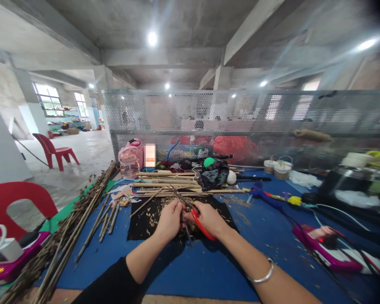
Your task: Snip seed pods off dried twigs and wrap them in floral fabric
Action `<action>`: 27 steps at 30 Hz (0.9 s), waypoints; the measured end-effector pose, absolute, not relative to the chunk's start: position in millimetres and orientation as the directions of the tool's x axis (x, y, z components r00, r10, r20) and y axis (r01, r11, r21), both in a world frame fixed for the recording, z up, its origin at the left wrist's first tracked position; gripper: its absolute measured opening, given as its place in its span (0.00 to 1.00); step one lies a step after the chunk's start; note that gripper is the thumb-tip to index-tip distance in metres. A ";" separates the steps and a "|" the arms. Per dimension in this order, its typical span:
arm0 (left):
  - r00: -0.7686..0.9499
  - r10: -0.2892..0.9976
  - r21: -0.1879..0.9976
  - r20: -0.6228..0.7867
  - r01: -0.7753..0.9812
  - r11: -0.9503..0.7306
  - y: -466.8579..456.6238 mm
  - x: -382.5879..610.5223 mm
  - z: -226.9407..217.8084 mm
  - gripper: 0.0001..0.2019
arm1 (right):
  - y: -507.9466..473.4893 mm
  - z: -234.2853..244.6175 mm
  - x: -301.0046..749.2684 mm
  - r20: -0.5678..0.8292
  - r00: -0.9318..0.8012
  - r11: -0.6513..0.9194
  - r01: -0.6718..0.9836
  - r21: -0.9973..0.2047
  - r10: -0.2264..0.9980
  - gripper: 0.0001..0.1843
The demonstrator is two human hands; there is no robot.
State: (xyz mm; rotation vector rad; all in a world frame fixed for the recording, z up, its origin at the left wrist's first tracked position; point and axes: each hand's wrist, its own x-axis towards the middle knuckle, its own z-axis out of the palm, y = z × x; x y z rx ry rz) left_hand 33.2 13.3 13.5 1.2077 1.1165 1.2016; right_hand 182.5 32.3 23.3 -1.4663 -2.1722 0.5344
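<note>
Left hand (169,219): at the clock's centre, fingertips pinched together on a thin dark stick (189,237)
Right hand (206,216): just at 3 o'clock of it, fingers clamped round red-handled scissors (199,224); whether the blades meet, I cannot tell
Black mat (137,226): below both hands, strewn with pale shavings (160,203), so some trimming seems done; the held stick looks unfinished
Short sticks (114,217): at 9 o'clock on the blue table (164,278), apparently already cut
Leafy stalks (72,215): farther at 9 o'clock, leaves still on, so plenty seems left
Bare poles (164,185): at 12 o'clock, past the mat, lying crosswise
Mesh panel (177,105): 12 o'clock, beyond the poles
</note>
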 end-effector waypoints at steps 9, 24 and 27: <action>0.042 0.999 0.998 0.007 -0.063 -0.005 18.4 30.6 15.8 0.14 | 37.8 18.7 183.1 0.197 -0.339 0.389 0.725 -0.569 0.920 0.18; -0.002 0.974 0.972 0.225 0.077 -0.224 17.3 26.5 18.6 0.13 | 29.9 26.2 182.5 0.310 -0.362 0.467 0.783 -0.410 0.879 0.21; 0.006 0.972 0.968 0.236 0.092 -0.235 16.4 26.8 19.2 0.13 | 31.1 23.0 181.1 0.320 -0.355 0.467 0.782 -0.413 0.878 0.22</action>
